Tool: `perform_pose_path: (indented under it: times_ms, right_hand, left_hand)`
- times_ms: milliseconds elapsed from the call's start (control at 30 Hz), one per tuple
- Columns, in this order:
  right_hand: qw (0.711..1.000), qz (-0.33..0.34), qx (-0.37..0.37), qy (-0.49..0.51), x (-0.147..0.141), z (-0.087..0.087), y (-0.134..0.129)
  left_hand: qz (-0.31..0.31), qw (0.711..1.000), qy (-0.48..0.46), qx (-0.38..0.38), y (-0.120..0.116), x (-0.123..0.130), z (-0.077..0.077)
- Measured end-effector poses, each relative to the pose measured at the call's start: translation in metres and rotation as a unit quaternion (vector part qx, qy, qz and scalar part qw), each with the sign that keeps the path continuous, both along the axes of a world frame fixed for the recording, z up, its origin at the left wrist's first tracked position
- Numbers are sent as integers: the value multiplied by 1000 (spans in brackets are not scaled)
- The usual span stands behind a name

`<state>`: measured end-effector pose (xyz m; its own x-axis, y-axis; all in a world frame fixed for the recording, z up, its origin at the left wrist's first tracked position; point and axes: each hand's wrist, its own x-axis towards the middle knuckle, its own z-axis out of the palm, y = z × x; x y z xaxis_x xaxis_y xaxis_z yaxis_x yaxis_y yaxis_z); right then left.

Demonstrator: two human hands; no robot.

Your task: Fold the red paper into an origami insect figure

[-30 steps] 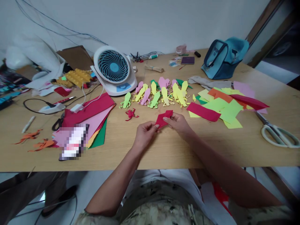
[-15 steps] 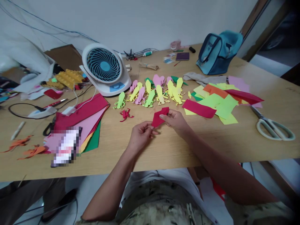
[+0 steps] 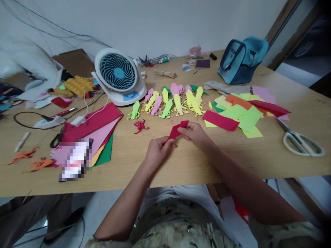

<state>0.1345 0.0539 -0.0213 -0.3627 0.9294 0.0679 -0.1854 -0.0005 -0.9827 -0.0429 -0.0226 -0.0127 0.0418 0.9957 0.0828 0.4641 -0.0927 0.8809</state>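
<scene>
Nearest to my camera, at 6 o'clock, I see the patterned shirt of the person, and after it the wooden table. For centre of my clock I take the folded red paper, which is between the two hands, over the near half of the table; if it touches the wood, I cannot tell. The left hand, at 7 o'clock, pinches its near corner between thumb and fingers. The right hand, at 4 o'clock, pinches its other end, with the thumb lying flat upon the paper and the fingers behind it.

At 8 o'clock lies a pixelated object, partly over the coloured sheets, which spread toward 9 o'clock. Also at 9 o'clock, but nearer to the hands, stands a small red figure with thin legs. At 3 o'clock, well apart from the hands, lie the scissors; between them and the hands is a red strip, beside a loose paper pile.

Farther, at 12 o'clock, many frog-like paper figures are crowded together in green, pink and yellow. Behind them, the fan stands at 10 o'clock and the blue bag at 1 o'clock.
</scene>
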Motion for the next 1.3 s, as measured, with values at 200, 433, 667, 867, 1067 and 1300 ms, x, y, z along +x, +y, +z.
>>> perform_pose_path:
  times_ms: [200, 433, 667, 867, 1067, 1300]
  right_hand:
    - [992, 106, 20, 58, 20, 13, 1]
    - [933, 335, 127, -10, 24, 23, -5]
    - [983, 184, 25, 9, 12, 13, -6]
    - [989, 133, -59, 29, 5, 7, -4]
    - [993, 96, 14, -68, 4, 9, -7]
    - [991, 116, 18, -70, -2, 5, -7]
  left_hand:
    - [-155, 929, -290, -168, -1, -9, 13]
    - [-146, 849, -416, -289, 0, 0, 9]
    - [-80, 869, -431, -230, 5, 6, 10]
    - [32, 927, -361, -93, 10, 7, 4]
    - [26, 942, -329, -62, 9, 10, 2]
    - [41, 946, -320, -28, 8, 7, 9]
